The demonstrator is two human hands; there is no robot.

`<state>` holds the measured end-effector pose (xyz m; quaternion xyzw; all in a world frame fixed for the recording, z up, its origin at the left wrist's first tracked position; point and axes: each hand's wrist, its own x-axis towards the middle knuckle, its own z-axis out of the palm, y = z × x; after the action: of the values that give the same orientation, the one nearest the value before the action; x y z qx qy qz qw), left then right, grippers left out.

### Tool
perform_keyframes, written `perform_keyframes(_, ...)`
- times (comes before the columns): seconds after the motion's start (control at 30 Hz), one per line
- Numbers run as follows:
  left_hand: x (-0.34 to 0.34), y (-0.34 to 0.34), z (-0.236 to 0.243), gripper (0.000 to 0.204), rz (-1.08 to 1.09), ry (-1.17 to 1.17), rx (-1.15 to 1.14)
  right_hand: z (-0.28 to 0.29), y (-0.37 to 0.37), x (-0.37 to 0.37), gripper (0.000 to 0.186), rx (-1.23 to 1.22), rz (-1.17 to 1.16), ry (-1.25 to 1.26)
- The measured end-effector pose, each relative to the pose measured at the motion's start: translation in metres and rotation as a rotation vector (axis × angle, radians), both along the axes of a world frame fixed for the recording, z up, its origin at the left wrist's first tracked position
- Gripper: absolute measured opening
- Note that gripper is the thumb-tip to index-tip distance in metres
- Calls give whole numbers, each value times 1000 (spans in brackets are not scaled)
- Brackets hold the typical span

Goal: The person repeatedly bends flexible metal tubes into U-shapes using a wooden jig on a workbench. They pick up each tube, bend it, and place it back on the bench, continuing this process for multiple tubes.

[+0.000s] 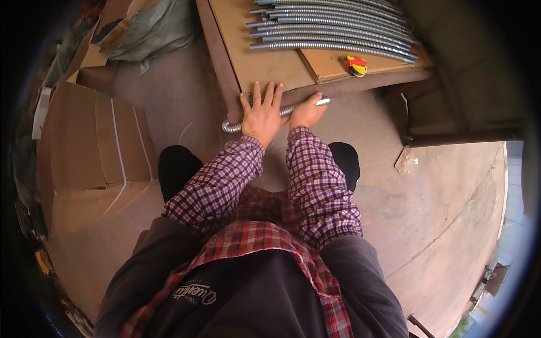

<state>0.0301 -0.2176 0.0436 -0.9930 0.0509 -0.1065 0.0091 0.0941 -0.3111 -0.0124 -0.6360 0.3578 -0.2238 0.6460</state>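
Note:
A silver corrugated metal tube (230, 128) lies along the near edge of the brown table (360, 81), and its left end bends round the table's corner. My left hand (261, 119) rests over the tube with its fingers spread, the fingertips on the tabletop. Close beside it, my right hand (306, 113) is wrapped round the tube near its smooth right end, which sticks out past the thumb. The stretch of tube under both hands is partly hidden.
Several similar metal tubes (338, 42) lie side by side on cardboard (248, 62) on the table. A yellow and red tape measure (356, 66) sits near them. To the left stands a strapped cardboard box (84, 141); a dark metal frame (462, 135) is at the right.

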Motion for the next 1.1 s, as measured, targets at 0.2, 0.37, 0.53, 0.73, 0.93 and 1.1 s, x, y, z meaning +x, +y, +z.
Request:
perform_keyframes(0.2, -7, 9, -6, 86, -92, -63, -141, 18, -5, -14, 46, -127, 44, 30)
perform_keyframes(0.37, -37, 38, 3, 57, -240, -141, -279, 53, -4, -57, 47, -70, 71, -71)
perform_keyframes(0.53, -67, 109, 24, 20, -208, -86, -332, 90, 28, -92, 50, -250, 348, -259)
perform_keyframes(0.73, -108, 215, 101, 33, 154, -1, -129, 129, 55, -133, 73, -612, 505, -456)
perform_keyframes(0.93, -137, 205, 143, 31, 56, 41, -147, 143, 57, -135, 60, -1432, 834, -652)
perform_keyframes(1.1, -132, 176, 130, 64, 99, -752, -308, 128, 44, -112, 28, -1305, 779, -484)
